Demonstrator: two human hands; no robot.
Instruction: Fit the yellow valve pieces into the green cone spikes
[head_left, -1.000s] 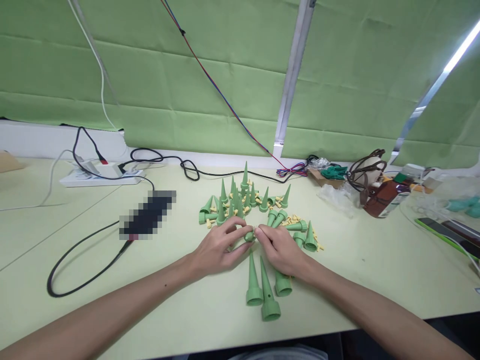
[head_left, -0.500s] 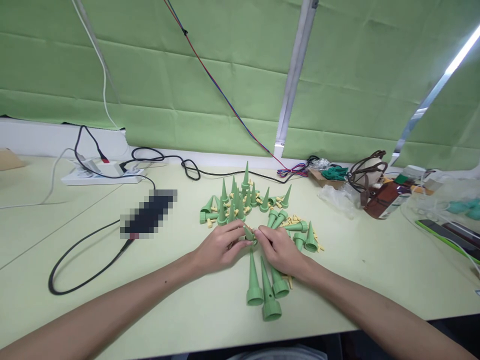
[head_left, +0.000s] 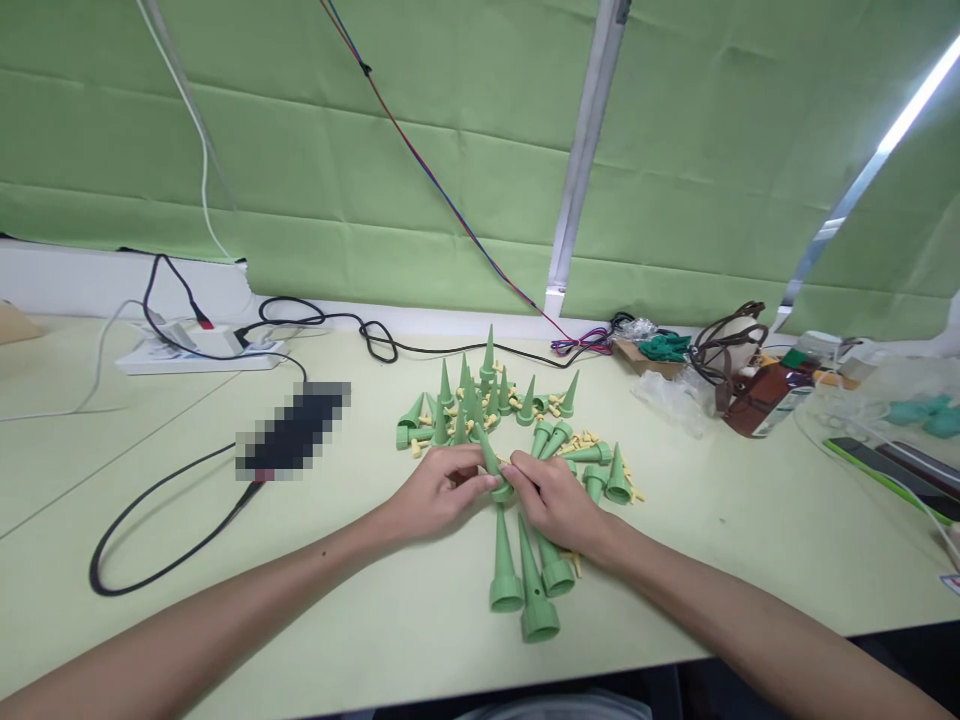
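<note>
My left hand (head_left: 441, 492) is closed around a green plastic watering spike (head_left: 488, 458), its point tilted up and slightly left. At the right side of that spike's base, the fingers of my right hand (head_left: 556, 500) are pinched together; what lies between them is hidden. Just below my hands, a few loose green spikes (head_left: 505, 575) lie with their hollow ends toward me. More upright spikes (head_left: 489, 360) stand beyond my hands among small yellow valve pieces (head_left: 590, 440). Right of my right hand, another green spike (head_left: 617, 478) stands upright.
On the left lie a blurred dark device (head_left: 294, 432) with a cable and a white power strip (head_left: 199, 352). A brown bottle (head_left: 765, 398), a clear plastic bag (head_left: 667, 400) and green gloves (head_left: 666, 347) sit at the back right. The table's front edge runs below the loose spikes.
The held spike has tipped more upright, and more of its length and base shows between my hands. The view has shifted slightly.
</note>
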